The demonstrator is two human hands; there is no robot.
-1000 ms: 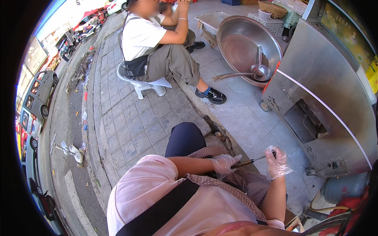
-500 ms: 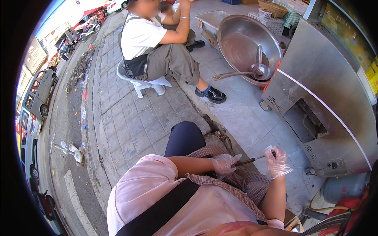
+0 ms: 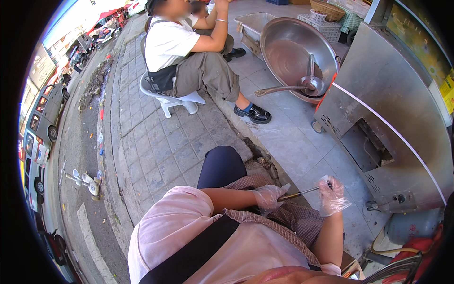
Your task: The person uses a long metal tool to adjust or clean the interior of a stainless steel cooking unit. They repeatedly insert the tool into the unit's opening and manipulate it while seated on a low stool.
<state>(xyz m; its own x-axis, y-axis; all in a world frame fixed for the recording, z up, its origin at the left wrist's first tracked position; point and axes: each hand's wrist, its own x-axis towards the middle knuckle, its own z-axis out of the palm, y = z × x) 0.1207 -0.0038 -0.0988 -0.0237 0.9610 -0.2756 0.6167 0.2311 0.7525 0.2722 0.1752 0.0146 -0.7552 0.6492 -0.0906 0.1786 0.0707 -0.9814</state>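
Both my hands wear clear plastic gloves, low in the middle of the view above my lap. My left hand (image 3: 268,198) is closed around the brown handle of a thin metal-shafted tool (image 3: 309,190). The shaft runs to the right and slightly up to my right hand (image 3: 333,195), whose fingers are curled at its far end. Something small and dark shows between those fingers; I cannot make out its shape. The tool's tip is hidden. A brown checked apron (image 3: 302,220) lies across my lap below the hands.
A stainless steel cabinet (image 3: 378,90) with a square opening stands at right, a gas cylinder (image 3: 410,227) below it. A large metal basin (image 3: 286,49) holds a ladle (image 3: 312,80). A seated person (image 3: 203,66) is on a white plastic stool (image 3: 182,102). A scooter (image 3: 85,182) stands on the street.
The tool has shifted slightly left and down, its handle sitting nearer my left hand, and more bare shaft shows. Both hands stay almost where they were.
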